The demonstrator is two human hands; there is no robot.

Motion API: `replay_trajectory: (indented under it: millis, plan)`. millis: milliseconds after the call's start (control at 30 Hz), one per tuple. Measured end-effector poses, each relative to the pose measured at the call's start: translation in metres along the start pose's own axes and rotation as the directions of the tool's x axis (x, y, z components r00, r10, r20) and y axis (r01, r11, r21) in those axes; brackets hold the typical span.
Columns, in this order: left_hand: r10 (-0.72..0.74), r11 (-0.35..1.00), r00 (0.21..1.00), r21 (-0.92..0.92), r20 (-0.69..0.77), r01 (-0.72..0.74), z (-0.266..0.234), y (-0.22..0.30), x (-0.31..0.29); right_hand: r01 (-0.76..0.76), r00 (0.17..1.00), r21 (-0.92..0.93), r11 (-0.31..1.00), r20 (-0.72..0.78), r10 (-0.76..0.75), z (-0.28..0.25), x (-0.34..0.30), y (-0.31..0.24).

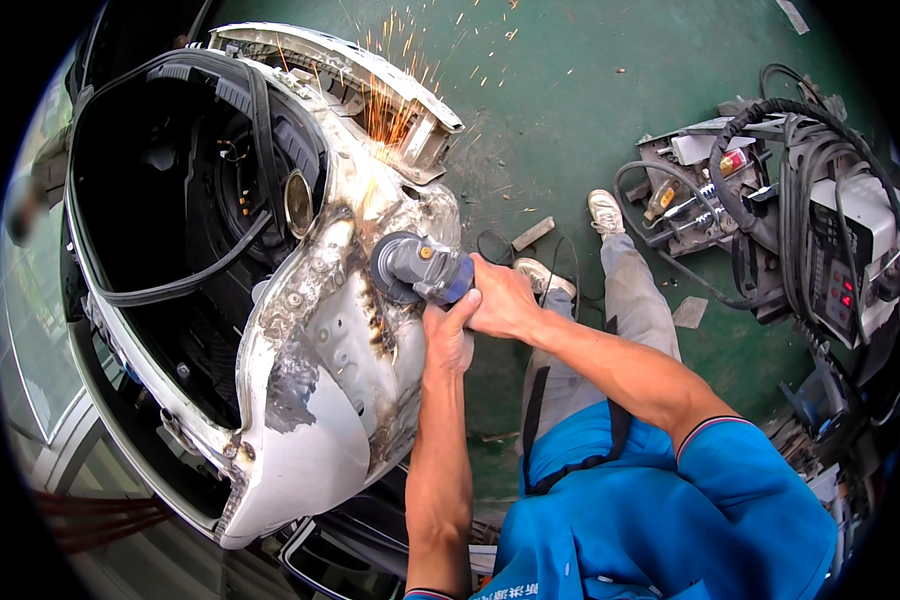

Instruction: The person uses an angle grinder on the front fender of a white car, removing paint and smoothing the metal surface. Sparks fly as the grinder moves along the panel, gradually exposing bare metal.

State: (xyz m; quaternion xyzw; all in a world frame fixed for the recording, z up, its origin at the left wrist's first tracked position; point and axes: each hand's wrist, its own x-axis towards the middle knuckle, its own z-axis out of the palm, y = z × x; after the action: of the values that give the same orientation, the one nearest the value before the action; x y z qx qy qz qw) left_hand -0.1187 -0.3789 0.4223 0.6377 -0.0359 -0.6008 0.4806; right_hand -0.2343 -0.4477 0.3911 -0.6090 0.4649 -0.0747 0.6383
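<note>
An angle grinder (432, 270) with a round disc (394, 268) is pressed to the scorched, bare-metal rear corner of a white car body (315, 425). My right hand (502, 298) is wrapped round the grinder's blue-and-dark body from the right. Just below, my left hand (448, 335) grips the same tool from underneath, its thumb laid along the housing. Orange sparks (395, 115) spray from the metal near the disc toward the far side. Blackened and rusty patches mark the panel around the disc. The exact contact edge is hidden by the disc.
The car's open rear compartment (170, 200) lies left, with a loose black rubber seal (260, 130) along its rim. A torn body panel (410, 95) juts out beyond. At right stands a welding machine (845, 255) with coiled cables and a tool tray (695, 190). Scraps lie on the green floor (560, 110).
</note>
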Motion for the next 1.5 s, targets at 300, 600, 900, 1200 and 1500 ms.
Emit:
replay_trajectory:
  millis: [300,600,900,1200,1500]
  plan:
    - [0.004,1.000,0.999,-0.002,0.034,-0.004,0.001,0.007,0.004,0.011,1.000,0.003,1.000,-0.008,-0.011,-0.005,0.006,-0.004]
    - [0.010,1.000,1.000,-0.020,0.014,-0.010,0.005,0.003,0.005,0.019,1.000,-0.013,1.000,0.018,-0.019,-0.007,0.007,0.002]
    - [0.019,0.999,1.000,-0.033,0.015,-0.019,0.007,0.004,0.007,0.026,0.999,-0.057,0.998,-0.016,-0.027,-0.007,0.007,-0.001]
    - [0.032,0.999,0.999,-0.041,0.031,-0.030,0.009,0.006,0.008,0.030,1.000,-0.064,0.998,-0.003,-0.030,-0.010,0.011,-0.002]
    - [0.034,0.997,0.998,-0.069,0.047,-0.031,0.008,0.006,0.011,0.045,0.999,-0.071,0.997,-0.020,-0.046,-0.013,0.012,-0.006]
